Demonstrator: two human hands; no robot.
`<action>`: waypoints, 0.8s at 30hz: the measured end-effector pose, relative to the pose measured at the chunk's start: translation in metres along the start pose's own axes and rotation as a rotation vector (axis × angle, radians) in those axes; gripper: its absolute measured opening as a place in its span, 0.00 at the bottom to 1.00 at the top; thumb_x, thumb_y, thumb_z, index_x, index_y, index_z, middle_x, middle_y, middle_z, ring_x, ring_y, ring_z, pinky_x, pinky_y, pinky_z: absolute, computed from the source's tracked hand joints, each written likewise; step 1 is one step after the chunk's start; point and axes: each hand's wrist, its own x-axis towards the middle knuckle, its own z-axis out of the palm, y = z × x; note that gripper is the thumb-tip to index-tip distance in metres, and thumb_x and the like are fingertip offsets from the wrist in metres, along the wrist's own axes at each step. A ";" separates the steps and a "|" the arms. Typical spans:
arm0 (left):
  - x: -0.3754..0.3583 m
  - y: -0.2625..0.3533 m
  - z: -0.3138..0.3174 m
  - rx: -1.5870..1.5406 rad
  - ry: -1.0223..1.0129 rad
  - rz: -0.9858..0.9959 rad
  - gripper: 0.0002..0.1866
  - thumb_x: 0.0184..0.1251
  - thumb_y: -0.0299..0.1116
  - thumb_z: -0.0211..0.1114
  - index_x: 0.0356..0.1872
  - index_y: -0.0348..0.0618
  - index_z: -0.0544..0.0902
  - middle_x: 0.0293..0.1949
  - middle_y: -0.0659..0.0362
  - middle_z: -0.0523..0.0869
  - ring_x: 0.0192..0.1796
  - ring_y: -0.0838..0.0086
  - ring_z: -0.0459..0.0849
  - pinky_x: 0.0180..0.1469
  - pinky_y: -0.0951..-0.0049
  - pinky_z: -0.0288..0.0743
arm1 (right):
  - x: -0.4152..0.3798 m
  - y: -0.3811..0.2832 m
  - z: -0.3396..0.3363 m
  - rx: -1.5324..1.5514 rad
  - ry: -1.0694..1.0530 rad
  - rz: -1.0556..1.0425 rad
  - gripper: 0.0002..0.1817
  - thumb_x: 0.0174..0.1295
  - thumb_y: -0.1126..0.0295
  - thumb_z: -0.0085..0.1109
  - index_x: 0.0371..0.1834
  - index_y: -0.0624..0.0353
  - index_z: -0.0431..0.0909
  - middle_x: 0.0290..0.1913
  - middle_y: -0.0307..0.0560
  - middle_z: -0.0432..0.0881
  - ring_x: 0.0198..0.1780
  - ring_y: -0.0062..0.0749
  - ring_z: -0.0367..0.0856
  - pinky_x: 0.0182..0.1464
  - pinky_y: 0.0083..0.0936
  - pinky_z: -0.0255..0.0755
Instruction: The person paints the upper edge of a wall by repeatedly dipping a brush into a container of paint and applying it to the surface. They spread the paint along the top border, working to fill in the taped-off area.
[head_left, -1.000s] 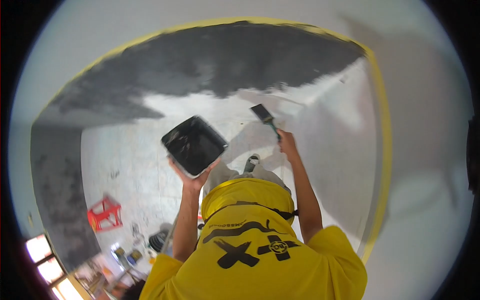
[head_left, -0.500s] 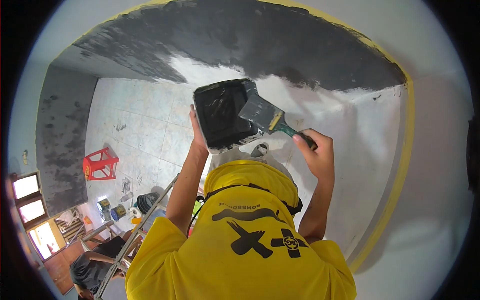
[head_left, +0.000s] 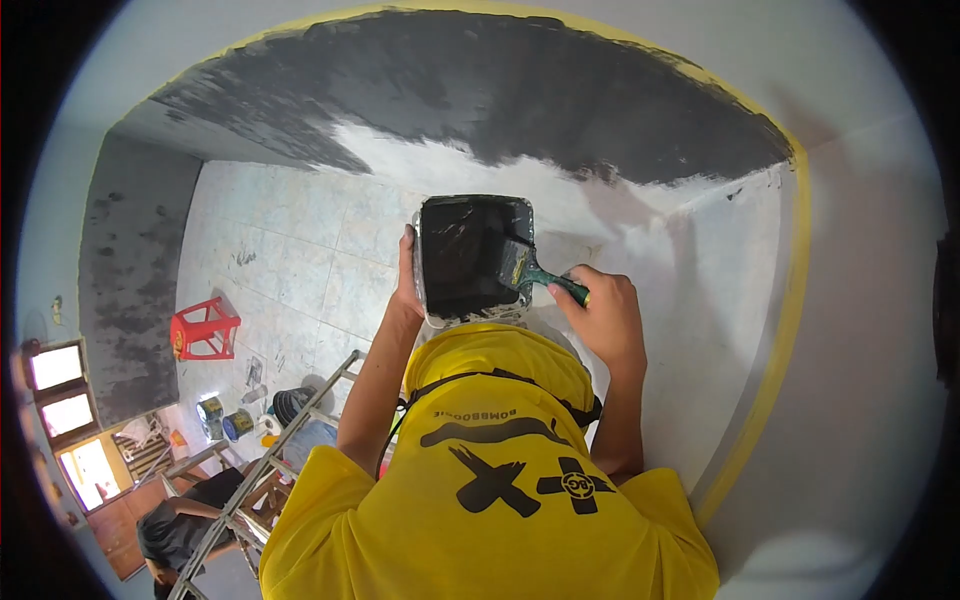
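Green is the handle of the brush (head_left: 541, 276), held in the right hand (head_left: 608, 312); its head is inside the tub (head_left: 460, 262), toward three o'clock. The left hand (head_left: 406, 287) is holding the tub at nine o'clock. From the tub, the red stool (head_left: 207, 328) stands between eight and nine o'clock.

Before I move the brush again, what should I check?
1. Left hand holding the container: ok.
2. Right hand gripping the brush by its handle: ok.
3. Brush head inside the container's rim: ok.
4. Enough dark paint left: cannot tell, its depth isn't visible.
5. Dark coat on the wall even: not ok, its lower edge is ragged and streaky.
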 end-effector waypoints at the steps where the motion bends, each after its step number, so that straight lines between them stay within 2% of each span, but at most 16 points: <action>1: 0.001 -0.001 0.004 -0.035 -0.059 0.000 0.42 0.74 0.69 0.35 0.70 0.47 0.75 0.66 0.50 0.79 0.64 0.56 0.79 0.67 0.52 0.76 | 0.001 0.003 -0.005 0.021 -0.013 0.027 0.13 0.60 0.65 0.71 0.35 0.65 0.81 0.21 0.59 0.78 0.23 0.55 0.78 0.29 0.37 0.69; 4: 0.003 -0.010 0.014 -0.008 0.037 -0.008 0.40 0.76 0.67 0.37 0.70 0.45 0.74 0.65 0.50 0.79 0.65 0.58 0.79 0.67 0.53 0.76 | 0.003 0.010 -0.022 0.075 -0.031 0.064 0.16 0.59 0.64 0.72 0.39 0.65 0.80 0.21 0.59 0.78 0.23 0.55 0.78 0.28 0.37 0.69; 6: 0.008 -0.018 0.017 0.015 0.034 0.058 0.36 0.78 0.61 0.44 0.71 0.44 0.72 0.67 0.51 0.78 0.66 0.58 0.78 0.68 0.54 0.75 | 0.004 0.021 -0.026 0.100 0.006 0.039 0.17 0.58 0.64 0.73 0.41 0.64 0.79 0.20 0.59 0.78 0.22 0.54 0.79 0.28 0.36 0.69; 7: 0.011 -0.022 0.016 0.018 0.027 0.084 0.34 0.78 0.59 0.47 0.72 0.43 0.71 0.68 0.51 0.77 0.66 0.59 0.78 0.68 0.54 0.75 | 0.003 0.028 -0.026 0.170 0.031 0.015 0.17 0.57 0.66 0.74 0.41 0.64 0.78 0.20 0.57 0.78 0.19 0.48 0.75 0.25 0.33 0.65; 8: 0.017 -0.025 0.011 0.075 0.051 0.125 0.36 0.77 0.62 0.44 0.72 0.44 0.71 0.67 0.51 0.78 0.66 0.59 0.79 0.68 0.54 0.75 | 0.002 0.033 -0.026 0.218 0.056 0.007 0.17 0.57 0.66 0.74 0.41 0.64 0.78 0.19 0.56 0.77 0.18 0.44 0.73 0.24 0.32 0.64; 10: 0.022 -0.028 0.006 0.124 0.076 0.184 0.36 0.77 0.63 0.44 0.71 0.45 0.72 0.67 0.51 0.78 0.65 0.59 0.79 0.67 0.54 0.76 | 0.003 0.038 -0.030 0.289 0.085 -0.032 0.17 0.57 0.67 0.75 0.41 0.63 0.78 0.18 0.55 0.75 0.16 0.37 0.68 0.23 0.29 0.61; 11: 0.022 -0.027 0.005 0.122 0.086 0.189 0.36 0.77 0.63 0.44 0.71 0.45 0.72 0.67 0.51 0.78 0.65 0.59 0.79 0.67 0.54 0.76 | 0.002 0.037 -0.032 0.353 0.076 -0.010 0.16 0.58 0.67 0.75 0.40 0.64 0.79 0.18 0.49 0.76 0.18 0.24 0.63 0.23 0.25 0.56; 14: 0.024 -0.026 0.009 0.100 0.093 0.179 0.36 0.77 0.63 0.44 0.71 0.45 0.72 0.66 0.51 0.79 0.64 0.59 0.80 0.66 0.55 0.77 | 0.001 0.046 -0.028 0.643 0.042 0.109 0.14 0.61 0.67 0.72 0.40 0.67 0.81 0.27 0.50 0.87 0.26 0.27 0.85 0.29 0.25 0.72; 15: 0.026 -0.025 0.010 0.099 0.092 0.174 0.36 0.77 0.63 0.44 0.71 0.45 0.72 0.66 0.51 0.79 0.64 0.59 0.80 0.66 0.55 0.77 | 0.000 0.049 -0.026 0.721 0.055 0.171 0.13 0.62 0.68 0.72 0.40 0.68 0.82 0.27 0.43 0.86 0.26 0.17 0.79 0.26 0.20 0.67; 18: 0.026 -0.019 0.017 0.102 0.091 0.181 0.36 0.76 0.64 0.44 0.70 0.45 0.73 0.65 0.51 0.80 0.63 0.59 0.81 0.65 0.55 0.78 | -0.006 0.081 -0.006 0.861 0.192 0.246 0.12 0.62 0.69 0.71 0.40 0.68 0.82 0.28 0.40 0.85 0.23 0.15 0.73 0.24 0.16 0.61; 19: 0.026 -0.016 0.019 0.105 0.091 0.186 0.36 0.76 0.64 0.44 0.70 0.45 0.73 0.65 0.51 0.80 0.63 0.59 0.81 0.65 0.55 0.78 | -0.007 0.084 -0.003 0.926 0.278 0.279 0.09 0.66 0.70 0.68 0.39 0.66 0.82 0.24 0.36 0.79 0.22 0.13 0.66 0.23 0.15 0.56; 22: 0.024 -0.008 0.025 0.109 0.099 0.201 0.36 0.76 0.64 0.45 0.69 0.46 0.74 0.64 0.52 0.80 0.62 0.59 0.81 0.64 0.55 0.79 | -0.008 0.119 0.019 1.203 0.538 0.239 0.07 0.70 0.70 0.63 0.38 0.63 0.81 0.21 0.33 0.73 0.21 0.12 0.63 0.22 0.16 0.54; 23: 0.022 -0.006 0.027 0.111 0.104 0.210 0.36 0.76 0.64 0.45 0.69 0.46 0.74 0.64 0.52 0.80 0.62 0.59 0.82 0.63 0.55 0.79 | -0.008 0.128 0.022 1.209 0.559 0.182 0.06 0.73 0.69 0.59 0.40 0.60 0.77 0.21 0.32 0.69 0.20 0.12 0.61 0.21 0.17 0.53; 24: 0.020 -0.004 0.029 0.108 0.108 0.217 0.36 0.76 0.64 0.45 0.69 0.46 0.74 0.64 0.52 0.81 0.61 0.59 0.82 0.63 0.55 0.80 | -0.010 0.136 0.026 1.213 0.622 0.221 0.07 0.74 0.68 0.58 0.40 0.60 0.76 0.21 0.33 0.69 0.20 0.12 0.60 0.21 0.18 0.54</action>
